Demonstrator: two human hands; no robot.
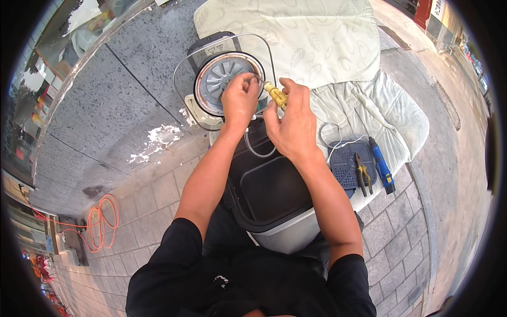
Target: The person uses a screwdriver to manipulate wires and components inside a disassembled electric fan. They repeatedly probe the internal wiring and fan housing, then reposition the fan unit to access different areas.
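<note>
A round appliance part (216, 78), with a grey slotted metal plate inside a dark, rusty-looking rim, faces me in front. My left hand (241, 103) is at the right side of its rim, fingers pinched together; what they hold, if anything, I cannot make out. From the right, my right hand (293, 116) grips a screwdriver (277, 95) with a translucent yellow handle, its front end toward my left fingertips. The tip is hard to see. Nearest below both hands is a black recessed lid (272, 182) on a light grey body. A grey tube (272, 50) loops around the round part.
Pale quilted bedding (301, 42) lies beneath and beyond the appliance. To the right are a blue perforated mat (344, 165), pliers (363, 174) and a blue power screwdriver (381, 165). A grey stone ledge (121, 95) borders the left, with an orange cable (100, 224) coiled on the paving.
</note>
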